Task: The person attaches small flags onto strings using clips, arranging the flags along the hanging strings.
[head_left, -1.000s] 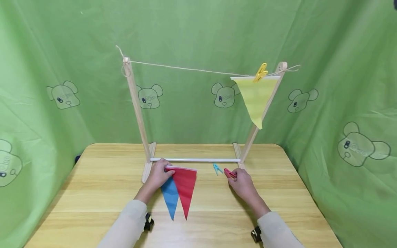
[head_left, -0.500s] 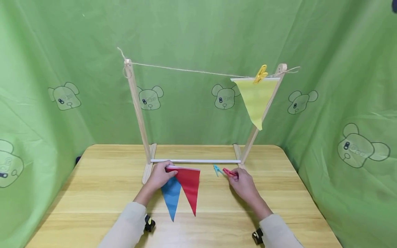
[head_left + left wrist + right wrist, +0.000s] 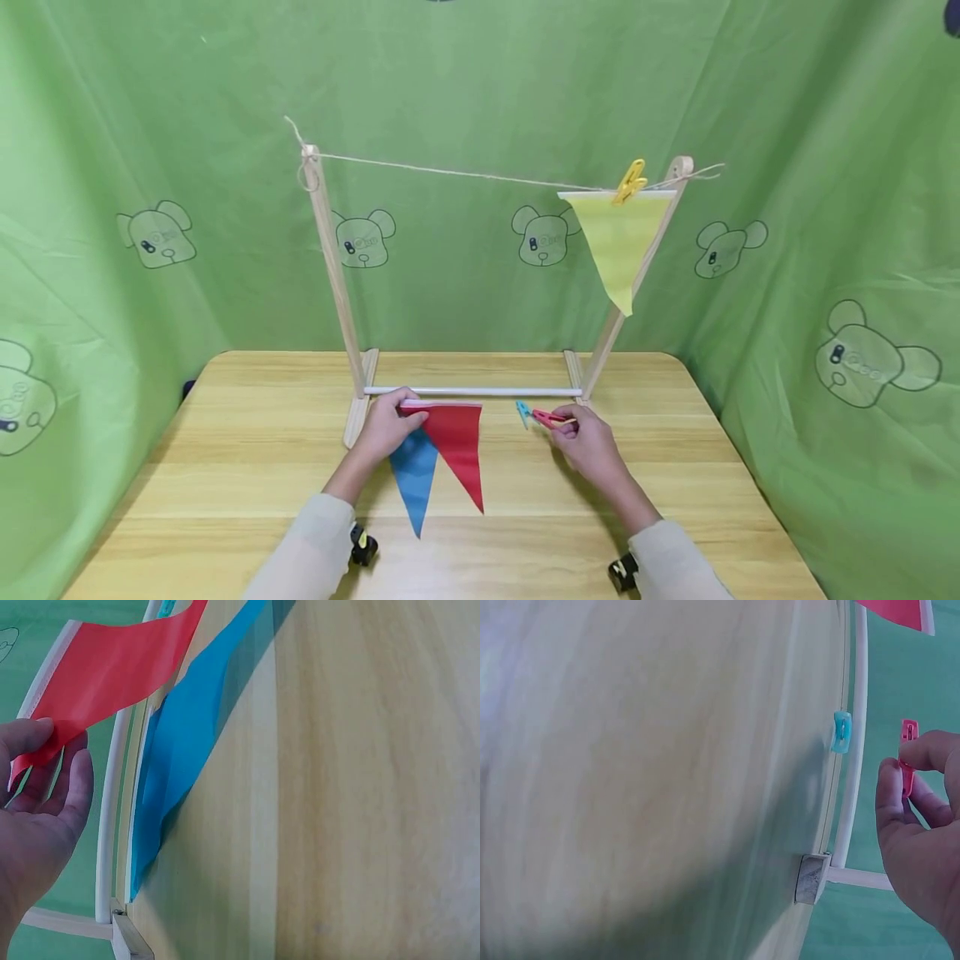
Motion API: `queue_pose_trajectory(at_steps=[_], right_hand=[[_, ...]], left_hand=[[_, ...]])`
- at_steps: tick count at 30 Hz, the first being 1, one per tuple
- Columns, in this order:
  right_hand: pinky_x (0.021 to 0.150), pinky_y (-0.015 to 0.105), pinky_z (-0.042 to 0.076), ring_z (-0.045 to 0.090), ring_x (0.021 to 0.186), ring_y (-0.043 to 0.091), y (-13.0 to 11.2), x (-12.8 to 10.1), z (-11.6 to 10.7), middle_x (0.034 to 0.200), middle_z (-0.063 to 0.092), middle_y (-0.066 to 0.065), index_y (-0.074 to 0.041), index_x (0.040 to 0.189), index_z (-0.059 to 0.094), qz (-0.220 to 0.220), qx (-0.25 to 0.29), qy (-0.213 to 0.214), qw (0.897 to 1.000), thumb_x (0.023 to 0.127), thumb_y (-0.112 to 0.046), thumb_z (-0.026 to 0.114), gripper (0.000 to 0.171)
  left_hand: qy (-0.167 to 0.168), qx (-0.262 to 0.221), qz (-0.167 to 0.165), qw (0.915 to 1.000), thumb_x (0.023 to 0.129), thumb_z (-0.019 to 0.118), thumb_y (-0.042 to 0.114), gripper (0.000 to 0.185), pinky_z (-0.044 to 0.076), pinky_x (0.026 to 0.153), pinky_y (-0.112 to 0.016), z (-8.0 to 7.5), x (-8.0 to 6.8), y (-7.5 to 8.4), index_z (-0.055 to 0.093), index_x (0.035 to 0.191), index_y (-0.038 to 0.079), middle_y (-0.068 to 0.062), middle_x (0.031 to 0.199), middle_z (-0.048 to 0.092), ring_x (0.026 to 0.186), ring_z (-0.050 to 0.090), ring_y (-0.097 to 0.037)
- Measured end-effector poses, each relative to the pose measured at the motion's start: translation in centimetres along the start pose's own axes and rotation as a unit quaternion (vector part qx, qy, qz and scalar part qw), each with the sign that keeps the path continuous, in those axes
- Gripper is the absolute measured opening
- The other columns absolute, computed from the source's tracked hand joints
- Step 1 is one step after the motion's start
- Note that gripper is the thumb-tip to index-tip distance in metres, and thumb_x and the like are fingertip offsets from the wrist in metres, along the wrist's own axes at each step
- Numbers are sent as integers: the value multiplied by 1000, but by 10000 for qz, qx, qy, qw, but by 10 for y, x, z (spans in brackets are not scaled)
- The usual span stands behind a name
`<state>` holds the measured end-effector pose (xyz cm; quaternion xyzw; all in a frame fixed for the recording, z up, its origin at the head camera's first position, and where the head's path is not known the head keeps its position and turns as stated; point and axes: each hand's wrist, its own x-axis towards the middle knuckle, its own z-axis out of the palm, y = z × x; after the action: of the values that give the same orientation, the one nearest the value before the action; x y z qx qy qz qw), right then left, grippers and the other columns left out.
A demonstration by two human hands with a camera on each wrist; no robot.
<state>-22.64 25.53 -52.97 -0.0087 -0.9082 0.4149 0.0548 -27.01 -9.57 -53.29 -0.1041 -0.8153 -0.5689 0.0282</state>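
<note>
My left hand (image 3: 390, 425) pinches the red triangular flag (image 3: 459, 446) at its white-edged top corner, thumb in front and fingers behind. Below it the blue triangular flag (image 3: 184, 742) lies on the table, partly covered by the red one in the head view. Between the thumb and fingers of my right hand (image 3: 588, 437) is a red clothespin (image 3: 908, 754), its tip pointing left. A light-blue clothespin (image 3: 841, 733) rests on the table just left of that hand. Overhead, a yellow flag (image 3: 617, 242) hangs from the string (image 3: 465, 173) by a yellow clothespin (image 3: 631, 181).
Two wooden posts (image 3: 334, 271) hold the string up at the back of the table (image 3: 247, 467). A white rod (image 3: 472, 391) joins their feet, just beyond both hands. A green curtain (image 3: 450, 92) with printed bear heads encloses the table.
The red flag has lifted off the blue one and its tip has swung right. The red clothespin has turned slightly in my right hand. Both hands stay nearly in place.
</note>
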Motion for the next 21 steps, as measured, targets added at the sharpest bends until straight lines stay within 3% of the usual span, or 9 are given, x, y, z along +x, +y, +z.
queue_pose_trajectory(at_steps=[15, 21], right_hand=[[66, 18, 57, 63, 84, 17, -8, -1, -6, 105, 62, 14, -3, 119, 67, -135, 338, 76, 9993, 88, 0, 75, 32], [67, 18, 57, 63, 86, 19, -11, -1, -7, 107, 62, 14, -4, 121, 66, -90, 378, 70, 9992, 89, -1, 76, 33]], left_hand=[[84, -306, -86, 9995, 88, 77, -2, 11, 50, 67, -20, -1, 0, 5, 70, 96, 1, -12, 88, 70, 77, 58, -17], [109, -484, -141, 9987, 90, 76, -1, 8, 53, 65, -19, -1, 0, 7, 70, 96, -1, -15, 87, 70, 72, 61, -15]])
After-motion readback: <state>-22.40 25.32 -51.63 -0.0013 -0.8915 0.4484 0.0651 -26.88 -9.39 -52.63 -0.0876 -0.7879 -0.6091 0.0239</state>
